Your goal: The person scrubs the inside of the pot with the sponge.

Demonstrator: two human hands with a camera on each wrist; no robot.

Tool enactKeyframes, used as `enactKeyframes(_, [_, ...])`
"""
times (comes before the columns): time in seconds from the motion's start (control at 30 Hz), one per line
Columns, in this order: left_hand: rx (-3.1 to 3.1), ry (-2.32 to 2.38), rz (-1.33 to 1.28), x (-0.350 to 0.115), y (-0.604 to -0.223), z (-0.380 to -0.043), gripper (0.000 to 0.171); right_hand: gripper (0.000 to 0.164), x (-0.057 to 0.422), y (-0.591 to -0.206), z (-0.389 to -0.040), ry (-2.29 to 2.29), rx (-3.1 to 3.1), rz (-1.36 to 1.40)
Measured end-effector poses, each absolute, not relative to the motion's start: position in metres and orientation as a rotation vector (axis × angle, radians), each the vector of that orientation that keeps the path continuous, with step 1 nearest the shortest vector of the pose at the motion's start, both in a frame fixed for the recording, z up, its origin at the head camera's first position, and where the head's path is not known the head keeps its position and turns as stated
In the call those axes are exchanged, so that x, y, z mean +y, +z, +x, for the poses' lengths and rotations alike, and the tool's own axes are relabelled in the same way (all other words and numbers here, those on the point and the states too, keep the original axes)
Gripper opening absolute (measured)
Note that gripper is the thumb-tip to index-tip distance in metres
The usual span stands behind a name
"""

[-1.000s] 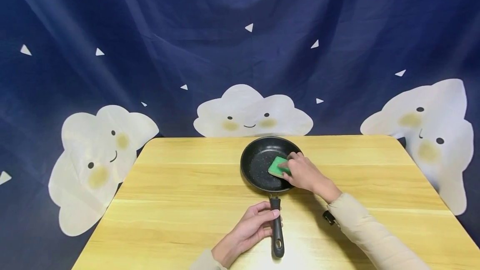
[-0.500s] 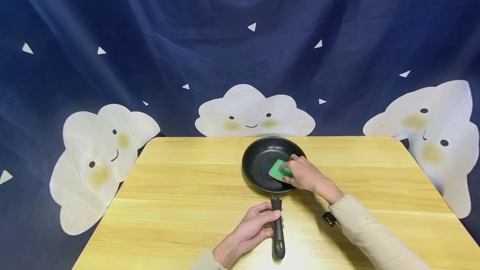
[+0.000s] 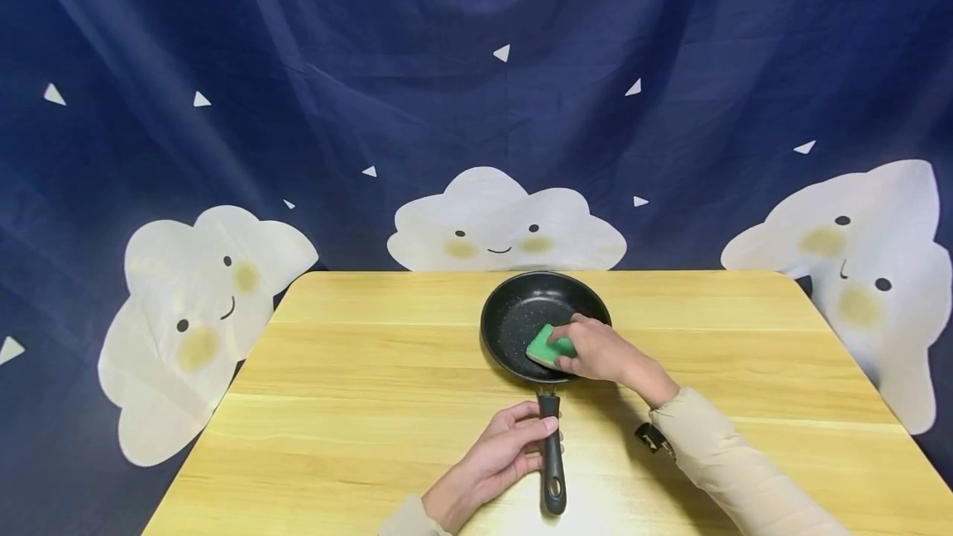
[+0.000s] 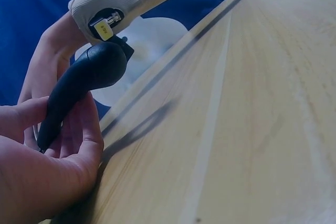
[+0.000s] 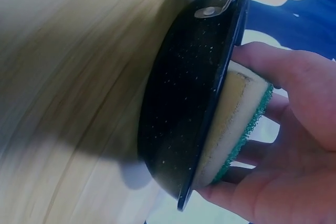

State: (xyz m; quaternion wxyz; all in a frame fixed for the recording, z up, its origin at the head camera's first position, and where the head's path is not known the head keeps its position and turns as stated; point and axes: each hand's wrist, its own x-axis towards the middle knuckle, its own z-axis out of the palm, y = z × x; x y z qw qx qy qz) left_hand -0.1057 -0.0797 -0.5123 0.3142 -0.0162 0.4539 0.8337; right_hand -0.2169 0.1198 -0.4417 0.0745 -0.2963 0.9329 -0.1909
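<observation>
Now sponge (image 3: 548,346) nearer pan handle (image 3: 553,470) than before — right hand (image 3: 605,352) pinching it, left hand (image 3: 495,453) clasping handle.

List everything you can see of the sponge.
The sponge is a block with a thin, rough-looking green layer on top of a thicker, foam-like body, cream to yellowish, with dark marks along its side. It sits inside the frying pan, green face up and foam toward the pan, in the near right part of the interior in the head view. The right hand grips it, partly covering it. Its underside is hidden.
</observation>
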Motion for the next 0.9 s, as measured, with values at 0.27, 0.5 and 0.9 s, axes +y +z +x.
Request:
enactKeyframes(0.27, [1.192, 2.199, -0.035, -0.080, -0.512, -0.106, 0.021, 0.031, 0.116, -0.440, -0.215, -0.627, 2.723, -0.857])
enactKeyframes(0.5, [1.178, 2.199, -0.023, -0.081, -0.513, -0.107, 0.021, 0.029, 0.113, -0.442, -0.216, -0.712, 2.681, -0.917])
enactKeyframes(0.9, [1.160, 2.195, -0.016, -0.081, -0.513, -0.107, 0.019, 0.027, 0.106, -0.446, -0.214, -0.852, 2.591, -0.930])
